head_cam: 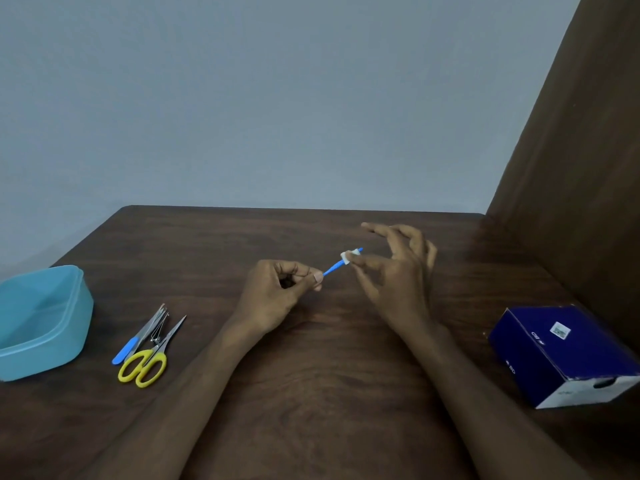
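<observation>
L hand (pixel 277 289) pinches the low end of a thin blue stick (pixel 333 268), up over the desk (pixel 311 375). R hand (pixel 394 271) pinches a small white pad (pixel 347 257) wrapped on the stick, w/ other fingers spread wide.

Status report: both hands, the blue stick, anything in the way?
Left hand pinches blue stick by one end. Right hand pinches white pad on it. Scissors, box lie aside.
</observation>
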A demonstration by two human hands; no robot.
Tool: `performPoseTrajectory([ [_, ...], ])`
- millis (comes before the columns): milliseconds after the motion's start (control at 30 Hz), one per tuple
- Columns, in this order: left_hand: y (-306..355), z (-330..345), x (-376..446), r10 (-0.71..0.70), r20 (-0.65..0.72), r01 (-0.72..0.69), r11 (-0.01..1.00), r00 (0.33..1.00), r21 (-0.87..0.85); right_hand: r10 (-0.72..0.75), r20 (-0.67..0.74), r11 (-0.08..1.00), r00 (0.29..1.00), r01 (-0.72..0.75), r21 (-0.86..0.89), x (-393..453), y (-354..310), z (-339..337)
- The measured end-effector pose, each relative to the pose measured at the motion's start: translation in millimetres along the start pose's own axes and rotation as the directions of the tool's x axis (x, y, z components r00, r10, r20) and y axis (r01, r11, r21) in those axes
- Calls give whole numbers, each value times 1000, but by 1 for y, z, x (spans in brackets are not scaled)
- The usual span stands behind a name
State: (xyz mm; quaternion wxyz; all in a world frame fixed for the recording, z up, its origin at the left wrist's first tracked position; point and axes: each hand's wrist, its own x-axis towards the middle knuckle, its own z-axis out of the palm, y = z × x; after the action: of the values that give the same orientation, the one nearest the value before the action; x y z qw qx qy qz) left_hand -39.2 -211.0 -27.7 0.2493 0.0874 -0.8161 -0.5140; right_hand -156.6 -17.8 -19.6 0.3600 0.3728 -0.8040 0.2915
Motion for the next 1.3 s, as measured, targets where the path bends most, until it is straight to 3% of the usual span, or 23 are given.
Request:
performPoseTrajectory([
  [133,-1,1,0,-2,10,2,1000,1000,3,156,-35,986,987,-158,-45,2,11,1],
  [267,0,1,-2,-6,-32,7,1000,999,25,258,-201,965,945,-260,18,1,5,-8],
  [367,1,1,-2,-14,-47,15,1000,999,12,85,-232,996,969,-80,30,-1,-13,-13],
  [467,0,0,0,-20,-60,19,1000,998,-12,-149,-73,988,986,152,33,-3,-27,-4],
  [533,0,-1,-1,-15,-66,13,1000,998,-25,-181,-4,981,984,181,63,-2,-29,2],
  [800,0,1,1,-2,-26,2,1000,1000,-22,51,-14,998,999,-52,-38,3,-4,-5],
  [1000,2,-1,-1,-14,-42,13,999,999,-43,217,-238,976,947,-207,65,4,-2,-6],
  [1067,2,-2,-1,-23,-52,21,999,998,-46,175,-341,985,924,-166,57,5,-8,-12],
  [1133,3,-1,-1,-23,-47,20,999,999,-44,19,-346,1000,938,-25,-13,5,-17,-14],
  [1233,5,0,-3,-11,-27,10,1000,1000,-18,-227,-149,973,963,219,-68,2,-27,-2],
  [1300,5,0,-3,-1,-20,1,1000,1000,-2,-231,-63,972,971,227,-56,3,-25,2],
])
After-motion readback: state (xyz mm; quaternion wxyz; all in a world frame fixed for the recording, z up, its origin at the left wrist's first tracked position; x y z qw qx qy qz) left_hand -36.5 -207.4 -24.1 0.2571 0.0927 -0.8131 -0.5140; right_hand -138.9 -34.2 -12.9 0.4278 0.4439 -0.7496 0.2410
